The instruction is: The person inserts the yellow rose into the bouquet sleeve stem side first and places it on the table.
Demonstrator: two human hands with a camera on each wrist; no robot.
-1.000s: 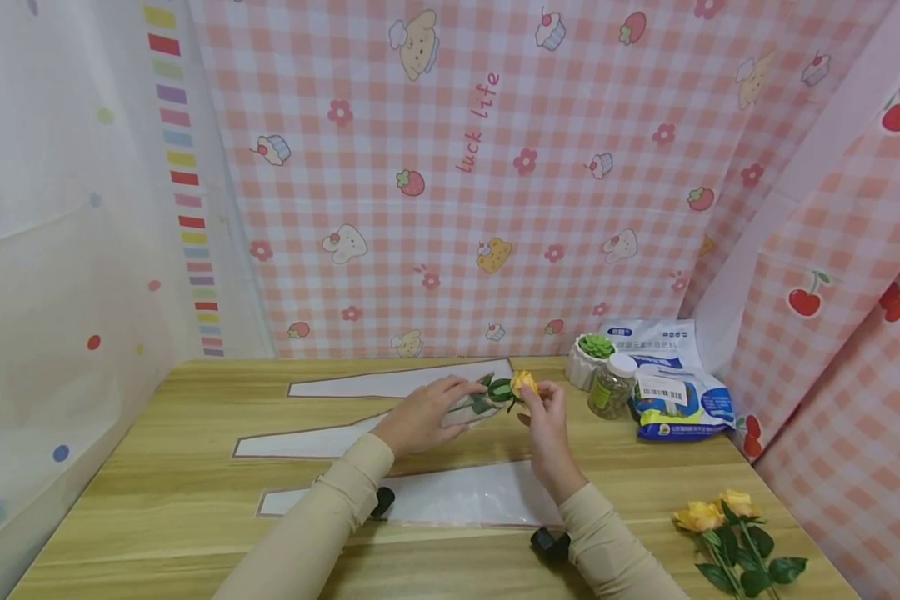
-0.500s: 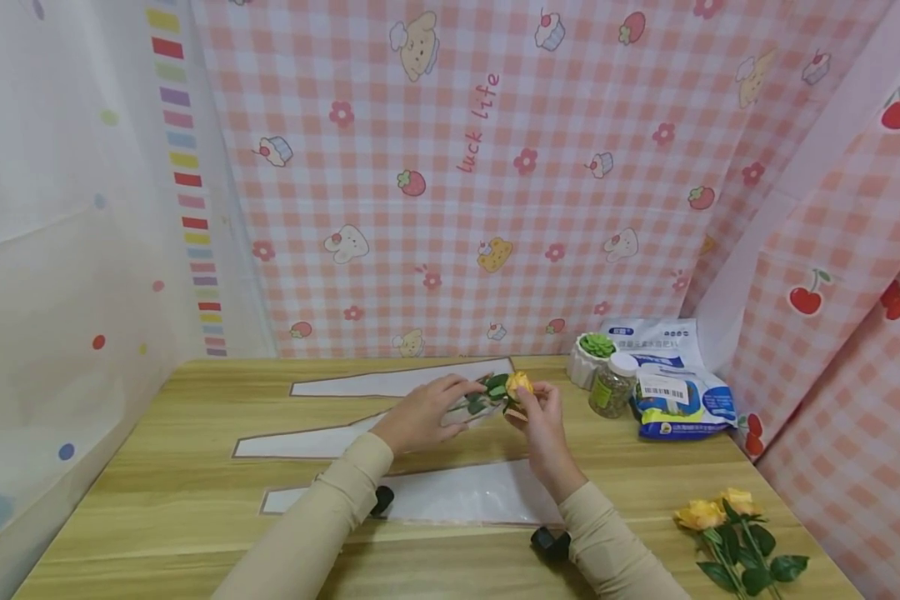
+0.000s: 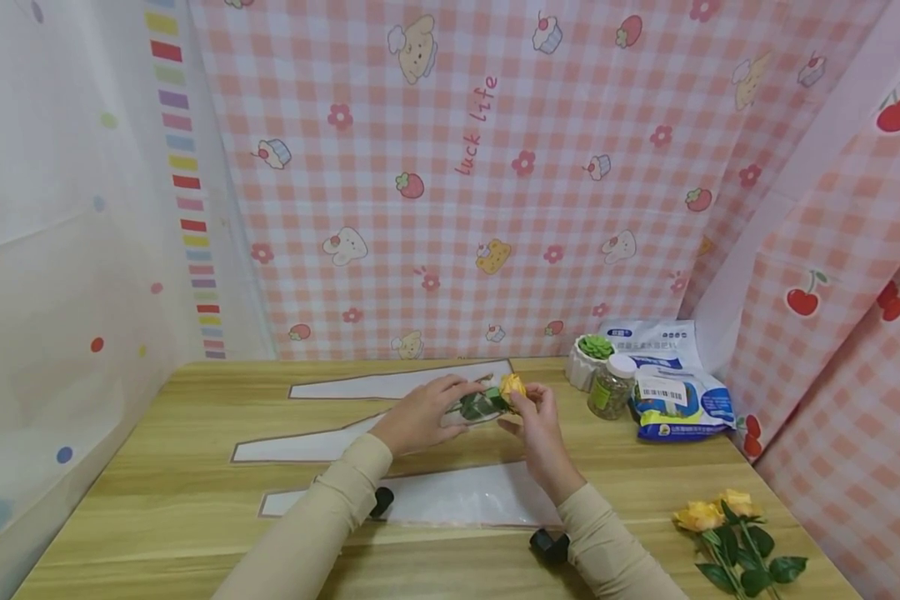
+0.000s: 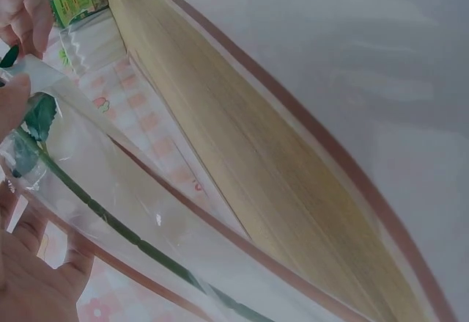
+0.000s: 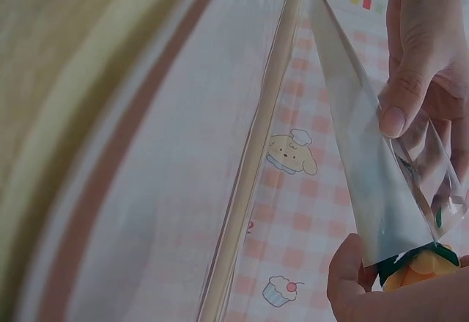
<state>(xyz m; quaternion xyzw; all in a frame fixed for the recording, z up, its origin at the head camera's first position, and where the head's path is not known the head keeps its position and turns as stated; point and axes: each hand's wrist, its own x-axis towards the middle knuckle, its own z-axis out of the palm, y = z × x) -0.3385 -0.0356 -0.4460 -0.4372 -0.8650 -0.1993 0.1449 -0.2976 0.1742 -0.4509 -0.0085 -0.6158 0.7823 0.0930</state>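
Note:
A clear tapered flower sleeve (image 4: pixel 124 175) with a brown border is held between the thumb and fingers of my left hand (image 3: pixel 427 414), near its wide mouth. Inside it runs the green stem (image 4: pixel 139 241) of a yellow rose (image 3: pixel 512 385), its leaves partly covered by the plastic. My right hand (image 3: pixel 542 429) pinches the bloom at the mouth. In the right wrist view, orange-yellow petals (image 5: pixel 419 269) show beyond the sleeve's edge, partly behind the right hand. The sleeve's narrow end lies over the table toward the left.
One flat sleeve (image 3: pixel 405 381) lies at the back and another (image 3: pixel 465 496) in front, under my forearms. Two yellow roses (image 3: pixel 699 517) lie at the right. A potted succulent (image 3: pixel 581 371), a lidded jar (image 3: pixel 611 392) and printed bags (image 3: pixel 682 408) stand at the back right.
The right hand and the bloom have moved slightly left toward the left hand. More leaves now sit under the sleeve's plastic. The left hand stays nearly still.

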